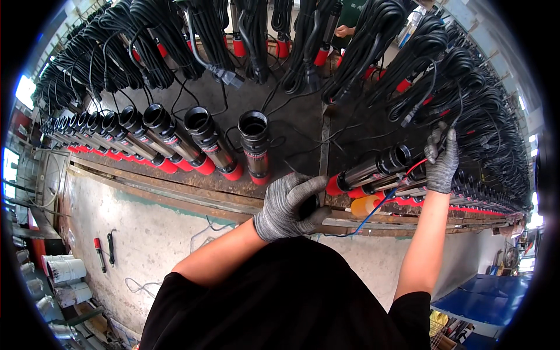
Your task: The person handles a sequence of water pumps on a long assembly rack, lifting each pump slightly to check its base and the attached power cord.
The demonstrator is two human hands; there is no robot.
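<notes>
My left hand [291,205], in a grey knit glove, curls round the black round top of an upright pump [309,206]; the glove and table edge hide its body. Further right, my gloved right hand [441,158] is raised over the row of pumps with its fingers bent together. A red wire [416,167] runs into that hand. A blue wire [373,212] rises from the table edge towards it, but its upper end is hard to make out. Just left of the right hand leans a steel pump [373,170] with a black threaded collar and red base.
More red-based pumps [213,146] line the table's [192,195] near edge. Coiled black cables [373,41] hang along the far side, some ending in plugs [230,77]. An orange round thing [364,205] lies near the edge. Behind stands a person in green [350,16]. White buckets [65,269] stand lower left.
</notes>
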